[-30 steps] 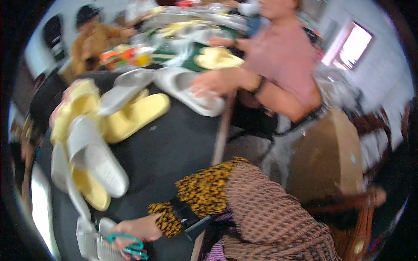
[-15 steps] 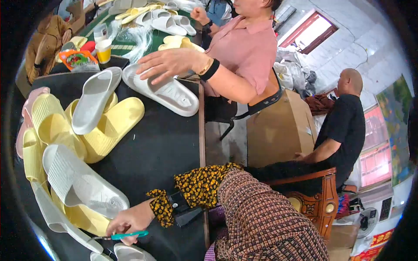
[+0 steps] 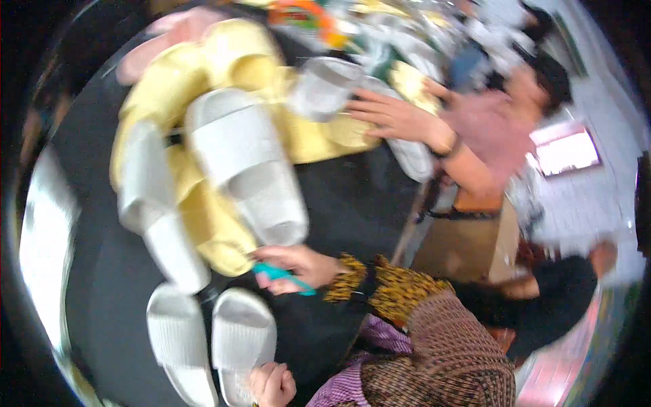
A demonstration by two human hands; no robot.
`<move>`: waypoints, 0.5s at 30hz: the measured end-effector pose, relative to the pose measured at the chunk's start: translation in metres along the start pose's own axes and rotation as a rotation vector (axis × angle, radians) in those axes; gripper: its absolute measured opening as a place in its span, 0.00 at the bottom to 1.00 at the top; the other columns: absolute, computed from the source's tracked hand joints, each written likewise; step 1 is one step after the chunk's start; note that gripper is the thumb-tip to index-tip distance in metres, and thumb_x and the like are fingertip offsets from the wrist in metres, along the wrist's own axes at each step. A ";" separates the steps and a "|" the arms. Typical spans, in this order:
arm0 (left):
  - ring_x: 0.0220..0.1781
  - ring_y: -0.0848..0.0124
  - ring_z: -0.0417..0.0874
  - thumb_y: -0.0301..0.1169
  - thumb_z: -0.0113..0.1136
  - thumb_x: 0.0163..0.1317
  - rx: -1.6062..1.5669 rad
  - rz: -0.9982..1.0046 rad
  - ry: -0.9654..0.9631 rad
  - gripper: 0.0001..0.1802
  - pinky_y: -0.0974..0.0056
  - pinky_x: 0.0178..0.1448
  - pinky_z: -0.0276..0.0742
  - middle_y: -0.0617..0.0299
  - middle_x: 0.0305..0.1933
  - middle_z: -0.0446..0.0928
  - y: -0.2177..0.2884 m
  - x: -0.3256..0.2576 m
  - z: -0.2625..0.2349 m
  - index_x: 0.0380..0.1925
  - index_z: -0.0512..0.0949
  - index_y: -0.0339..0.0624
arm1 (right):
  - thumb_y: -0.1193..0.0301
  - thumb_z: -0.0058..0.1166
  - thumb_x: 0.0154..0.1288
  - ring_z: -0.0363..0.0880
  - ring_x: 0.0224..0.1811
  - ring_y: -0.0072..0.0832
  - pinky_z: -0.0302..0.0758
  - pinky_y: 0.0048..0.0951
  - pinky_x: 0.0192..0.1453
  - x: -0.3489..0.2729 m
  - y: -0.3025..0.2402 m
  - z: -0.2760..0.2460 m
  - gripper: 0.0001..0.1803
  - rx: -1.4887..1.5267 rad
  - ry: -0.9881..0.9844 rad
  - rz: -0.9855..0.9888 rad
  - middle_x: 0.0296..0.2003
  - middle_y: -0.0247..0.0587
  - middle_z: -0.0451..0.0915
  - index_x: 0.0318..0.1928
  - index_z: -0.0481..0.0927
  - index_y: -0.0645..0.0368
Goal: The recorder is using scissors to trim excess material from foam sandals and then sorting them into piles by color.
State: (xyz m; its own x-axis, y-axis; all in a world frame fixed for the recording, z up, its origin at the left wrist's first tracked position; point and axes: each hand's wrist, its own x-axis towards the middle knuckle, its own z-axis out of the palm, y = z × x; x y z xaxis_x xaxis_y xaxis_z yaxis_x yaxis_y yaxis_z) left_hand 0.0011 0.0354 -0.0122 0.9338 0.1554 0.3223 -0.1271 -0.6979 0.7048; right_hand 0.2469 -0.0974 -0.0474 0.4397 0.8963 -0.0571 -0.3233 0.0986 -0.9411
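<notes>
Now left hand (image 3: 272, 384) is in view at ribbed grey slipper (image 3: 244, 329), grip unclear; right hand (image 3: 303, 264), beyond slipper, clamps teal-handled tool (image 3: 277, 273). So both hands engaged, apart.

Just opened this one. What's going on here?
At a dark table spread with grey and yellow slippers, the wearer's right hand grips a teal-handled tool beside a yellow slipper. The left hand is at the edge of a grey slipper, one of the nearest pair; its grip is unclear. Farther up, a co-worker's hand reaches over other slippers, but blur hides whether it touches them.
</notes>
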 end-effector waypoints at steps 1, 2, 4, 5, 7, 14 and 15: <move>0.23 0.68 0.75 0.27 0.60 0.56 -0.073 0.017 -0.002 0.03 0.66 0.27 0.69 0.61 0.25 0.76 -0.002 0.003 -0.001 0.30 0.78 0.41 | 0.71 0.59 0.63 0.76 0.39 0.23 0.75 0.26 0.46 0.001 -0.008 -0.002 0.35 -0.260 -0.028 0.011 0.37 0.37 0.76 0.66 0.56 0.66; 0.24 0.74 0.76 0.27 0.63 0.54 -0.137 0.033 0.003 0.06 0.71 0.24 0.66 0.64 0.26 0.75 -0.006 0.005 -0.002 0.32 0.79 0.42 | 0.72 0.59 0.63 0.78 0.42 0.24 0.75 0.27 0.51 -0.008 -0.006 -0.002 0.34 -0.158 0.049 0.071 0.42 0.40 0.77 0.65 0.58 0.66; 0.25 0.67 0.78 0.28 0.67 0.52 -0.197 0.023 -0.056 0.09 0.65 0.29 0.74 0.60 0.29 0.78 -0.006 0.005 -0.008 0.32 0.79 0.40 | 0.71 0.60 0.62 0.81 0.43 0.34 0.78 0.35 0.49 -0.018 -0.011 -0.003 0.36 -0.129 0.118 0.245 0.45 0.51 0.78 0.65 0.57 0.68; 0.26 0.68 0.78 0.29 0.67 0.52 -0.235 0.042 0.012 0.09 0.66 0.29 0.73 0.61 0.30 0.78 -0.009 0.003 -0.003 0.32 0.79 0.40 | 0.68 0.61 0.61 0.81 0.40 0.38 0.80 0.38 0.46 -0.023 -0.008 -0.001 0.37 0.016 0.175 0.125 0.43 0.56 0.78 0.65 0.57 0.69; 0.26 0.69 0.78 0.30 0.67 0.53 -0.269 0.057 0.100 0.09 0.68 0.28 0.72 0.62 0.30 0.77 -0.010 0.003 -0.006 0.32 0.78 0.40 | 0.58 0.60 0.59 0.81 0.31 0.33 0.81 0.31 0.36 -0.019 -0.012 0.002 0.43 -0.174 0.243 0.135 0.36 0.53 0.79 0.64 0.53 0.73; 0.28 0.67 0.73 0.28 0.58 0.61 -0.325 0.115 0.208 0.07 0.62 0.28 0.68 0.61 0.26 0.68 0.004 -0.007 -0.012 0.28 0.74 0.36 | 0.52 0.46 0.66 0.75 0.21 0.28 0.76 0.30 0.25 -0.029 0.001 -0.005 0.38 -0.417 0.210 -0.067 0.32 0.48 0.77 0.63 0.58 0.71; 0.27 0.66 0.72 0.29 0.57 0.62 -0.351 0.108 0.229 0.08 0.61 0.30 0.67 0.61 0.25 0.66 -0.001 -0.009 -0.004 0.27 0.72 0.37 | 0.52 0.46 0.66 0.75 0.21 0.28 0.76 0.30 0.25 -0.013 -0.009 0.002 0.38 -0.414 0.185 -0.053 0.32 0.48 0.77 0.63 0.58 0.71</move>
State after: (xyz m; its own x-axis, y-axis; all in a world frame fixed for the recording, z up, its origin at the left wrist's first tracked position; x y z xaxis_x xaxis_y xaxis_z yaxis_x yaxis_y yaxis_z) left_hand -0.0089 0.0379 -0.0135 0.8154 0.2730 0.5104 -0.3635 -0.4447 0.8186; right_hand 0.2426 -0.1093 -0.0374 0.6013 0.7985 -0.0287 0.0493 -0.0730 -0.9961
